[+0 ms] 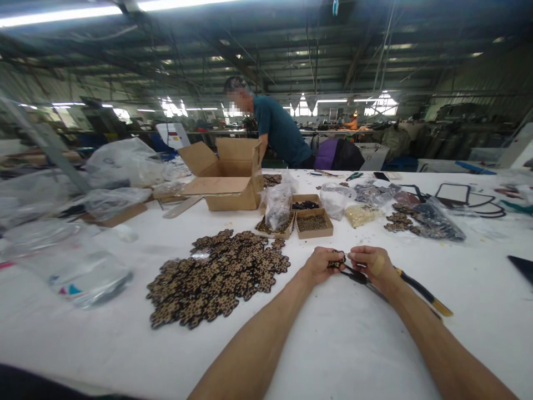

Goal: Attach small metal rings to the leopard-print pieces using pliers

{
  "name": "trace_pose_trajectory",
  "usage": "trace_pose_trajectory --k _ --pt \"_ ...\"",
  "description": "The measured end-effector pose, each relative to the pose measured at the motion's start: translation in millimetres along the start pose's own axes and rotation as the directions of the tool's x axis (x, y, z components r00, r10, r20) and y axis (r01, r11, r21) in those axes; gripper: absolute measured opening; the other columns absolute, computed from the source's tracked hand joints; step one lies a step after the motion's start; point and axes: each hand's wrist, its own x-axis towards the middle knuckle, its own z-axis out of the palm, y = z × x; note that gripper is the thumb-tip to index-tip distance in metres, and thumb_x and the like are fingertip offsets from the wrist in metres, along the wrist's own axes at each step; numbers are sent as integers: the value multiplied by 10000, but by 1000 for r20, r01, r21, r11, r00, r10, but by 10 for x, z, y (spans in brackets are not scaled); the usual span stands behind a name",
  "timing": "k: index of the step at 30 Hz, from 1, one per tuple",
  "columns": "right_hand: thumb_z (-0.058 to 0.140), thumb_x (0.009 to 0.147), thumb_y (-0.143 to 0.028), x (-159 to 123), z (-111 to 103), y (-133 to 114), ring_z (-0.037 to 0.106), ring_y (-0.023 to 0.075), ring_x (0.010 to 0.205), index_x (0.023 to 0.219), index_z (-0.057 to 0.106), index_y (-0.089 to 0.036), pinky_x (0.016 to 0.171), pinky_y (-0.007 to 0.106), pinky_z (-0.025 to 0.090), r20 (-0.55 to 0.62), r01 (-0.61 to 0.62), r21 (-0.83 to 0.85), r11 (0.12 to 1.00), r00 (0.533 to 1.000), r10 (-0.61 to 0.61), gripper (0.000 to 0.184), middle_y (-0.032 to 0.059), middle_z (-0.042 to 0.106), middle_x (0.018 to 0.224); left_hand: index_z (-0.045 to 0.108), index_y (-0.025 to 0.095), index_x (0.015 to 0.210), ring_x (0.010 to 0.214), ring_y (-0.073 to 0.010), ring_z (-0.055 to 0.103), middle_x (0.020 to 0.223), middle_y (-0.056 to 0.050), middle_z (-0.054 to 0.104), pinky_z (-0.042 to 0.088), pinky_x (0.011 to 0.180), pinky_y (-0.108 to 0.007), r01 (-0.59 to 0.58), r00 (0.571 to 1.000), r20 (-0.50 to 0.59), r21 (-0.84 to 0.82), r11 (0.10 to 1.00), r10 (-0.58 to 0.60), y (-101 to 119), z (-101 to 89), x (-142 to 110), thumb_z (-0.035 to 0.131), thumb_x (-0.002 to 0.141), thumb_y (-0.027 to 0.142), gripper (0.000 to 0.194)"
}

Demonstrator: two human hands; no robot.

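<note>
Left hand pinches one leopard-print flower-shaped patch between thumb and bent fingers, just above the white table. Right hand close beside it, thumb and fingers drawn nearly together at the patch's right edge; possibly a tiny pale bit at the tips, too small to tell. A dark-handled tool sits between and below the hands; cannot tell whether the right hand grips it.

Handling, in my judgement: grip the patch by its rim, firm but not folding it, the spot under the right fingertips left open. Rest both wrists on the table to steady the fine work. Small, square-on movements; a slanted push could twist the patch. Keep the tool's tip off the fabric.

Nearby: heap of like patches to the left; small open box of beads or studs beyond the hands.
</note>
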Motion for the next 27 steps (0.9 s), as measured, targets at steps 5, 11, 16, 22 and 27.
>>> trace_pose_trajectory --k 5,11,16,22,27 --pt "884 508 -192 -14 6 0 589 168 589 828 676 -109 558 282 497 21 -15 -9 1000 1000 15 391 65 651 700 619 69 735 603 -143 599 652 -45 577 342 465 -214 -11 1000 17 7 1000 11 -13 -11 1 843 613 312 353" --pt "874 522 -240 -37 22 -33 590 178 587 827 668 -119 555 297 495 32 5 -30 1000 999 -4 387 56 638 675 648 61 778 562 -130 572 669 -76 622 343 459 -216 -17 1000 7 99 995 17 -33 7 1 838 612 341 376" --pt "884 492 -299 14 -2 -9 593 185 570 818 664 -117 539 298 484 -15 58 -118 991 998 -60 433 64 653 662 642 66 733 498 -122 544 601 -59 601 313 414 -213 -51 996 -67 161 986 62 -45 71 9 822 611 340 349" --pt "832 540 -395 108 -64 56 583 193 549 824 665 -116 523 302 469 -56 188 -401 896 972 -229 432 72 658 634 652 79 747 444 -103 503 568 -39 600 307 399 -206 -95 960 -224 311 946 170 -145 141 38 762 665 304 264" --pt "732 657 -400 28 -39 -6 617 211 621 833 662 -147 565 302 483 19 326 -600 731 919 -395 316 76 678 697 679 85 777 467 -99 503 571 -36 616 344 451 -208 -153 916 -253 496 855 310 -220 135 49 703 738 303 223"
